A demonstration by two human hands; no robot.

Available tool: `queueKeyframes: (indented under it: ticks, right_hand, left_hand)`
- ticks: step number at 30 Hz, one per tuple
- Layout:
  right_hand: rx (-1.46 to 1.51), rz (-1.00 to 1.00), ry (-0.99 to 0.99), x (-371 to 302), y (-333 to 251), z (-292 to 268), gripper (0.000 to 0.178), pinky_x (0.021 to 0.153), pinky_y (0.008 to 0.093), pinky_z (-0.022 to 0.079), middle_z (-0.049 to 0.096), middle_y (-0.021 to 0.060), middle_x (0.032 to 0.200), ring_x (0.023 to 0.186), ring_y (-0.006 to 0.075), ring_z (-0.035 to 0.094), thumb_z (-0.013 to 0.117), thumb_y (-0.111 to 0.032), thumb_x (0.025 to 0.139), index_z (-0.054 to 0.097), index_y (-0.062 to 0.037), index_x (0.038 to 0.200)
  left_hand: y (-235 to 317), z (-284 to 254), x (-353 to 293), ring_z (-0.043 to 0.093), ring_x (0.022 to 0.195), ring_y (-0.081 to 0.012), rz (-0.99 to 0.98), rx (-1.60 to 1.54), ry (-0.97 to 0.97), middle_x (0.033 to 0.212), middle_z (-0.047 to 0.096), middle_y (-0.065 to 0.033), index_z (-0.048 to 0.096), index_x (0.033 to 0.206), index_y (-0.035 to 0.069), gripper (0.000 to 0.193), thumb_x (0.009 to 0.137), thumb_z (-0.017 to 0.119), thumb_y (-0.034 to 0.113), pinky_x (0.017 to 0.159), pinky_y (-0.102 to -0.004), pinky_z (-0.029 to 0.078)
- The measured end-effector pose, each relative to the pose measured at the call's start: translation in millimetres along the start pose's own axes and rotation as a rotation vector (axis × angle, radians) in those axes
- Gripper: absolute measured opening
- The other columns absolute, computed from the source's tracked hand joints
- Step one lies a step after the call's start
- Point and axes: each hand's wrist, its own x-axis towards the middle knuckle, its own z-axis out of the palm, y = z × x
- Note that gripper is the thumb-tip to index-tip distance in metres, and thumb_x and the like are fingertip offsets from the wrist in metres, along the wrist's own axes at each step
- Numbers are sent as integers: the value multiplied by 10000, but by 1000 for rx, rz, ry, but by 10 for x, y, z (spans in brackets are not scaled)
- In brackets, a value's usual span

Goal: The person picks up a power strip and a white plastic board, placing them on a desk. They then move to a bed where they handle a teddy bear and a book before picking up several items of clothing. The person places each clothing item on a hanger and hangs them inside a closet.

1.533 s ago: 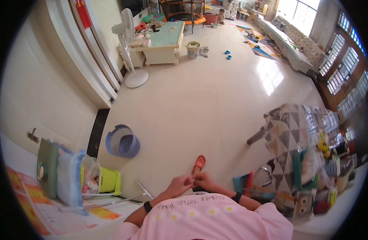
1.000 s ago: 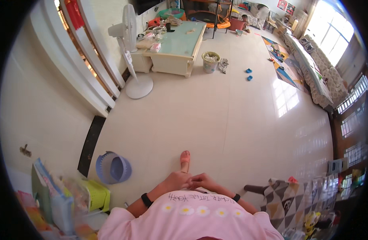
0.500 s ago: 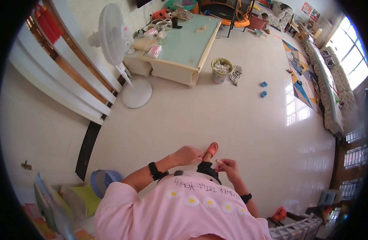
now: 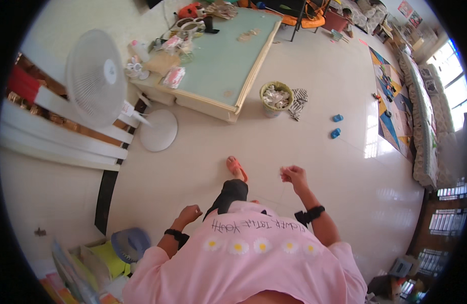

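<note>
Glossy cream tiled floor (image 4: 314,152), bright at the window side, as I view it from afar.

Item one: small pale object (image 4: 282,173), material unclear, at the fingertips of the right hand (image 4: 295,178), above bare floor. Its visible end lies on the hand's left side; it is too small for me to tell its long axis or which way it points.

Right hand: extended ahead, thumb and fingers pinched together on the object. Left hand (image 4: 191,213): well apart from the right, fingers curled, low beside the body; I cannot tell whether it holds anything.

Step in hand, by my judgement: a one-handed carry, seemingly mid-stride. Any next move calls for a steady pinch, since so slight a piece could slip.

Nearby: red open sandal (image 4: 235,165) on the forward foot; pink T-shirt (image 4: 264,268) printed with daisies; black band (image 4: 309,216) on the right wrist.

Farther ahead: round bin (image 4: 272,112) with a yellow-green rim, heaped with whitish crumpled matter; zebra-striped cloth-like item (image 4: 299,104) just beside it; two blue slippers (image 4: 336,133), near each other; low cream table (image 4: 213,71) with a pale green top.

Left side: white pedestal fan (image 4: 96,78); blue-violet plastic basket (image 4: 130,243).
</note>
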Motion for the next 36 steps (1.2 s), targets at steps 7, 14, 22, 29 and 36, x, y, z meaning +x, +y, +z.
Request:
queueKeyframes:
  ticks: [7,14,22,29,36]
  right_hand:
    - [62,88,117,1826,-567,-214,96,554,269,507,577,66,691,608,140,571,612,-102,754,547,-34,769]
    - [-171,139,151,3370,-1266,-319,163,535,282,503,560,65,692,603,153,559,622,-105,724,537,-14,829]
    - [-397,198,-2,5366,-1114,-828,93,471,303,526,557,106,667,518,197,566,583,13,692,519,15,759]
    - [-328,398,117,6177,-1411,-565,151,470,301,525,567,129,701,557,212,583,570,81,650,513,26,778]
    - [-1708,-21,-377,6894,-1460,-659,189,528,345,495,618,86,736,709,219,617,639,-184,685,603,-38,800]
  left_hand:
    - [1,-556,947,590,534,-165,-317,-308,4,599,598,-89,580,728,34,219,734,629,248,555,-304,479]
    - [336,-1574,1805,581,556,-147,-221,-663,454,600,588,-69,562,778,33,173,734,565,201,555,-271,464]
    - [489,-1268,2142,548,540,-118,-448,-560,614,604,581,-49,549,678,26,84,715,546,101,534,-248,445]
    - [2345,-1537,2131,601,709,-233,-639,-657,387,731,624,-108,620,802,81,172,744,600,242,646,-322,479]
    - [2646,-1602,2511,599,629,-120,-920,-1178,483,695,610,-57,564,892,32,178,820,528,191,519,-246,457]
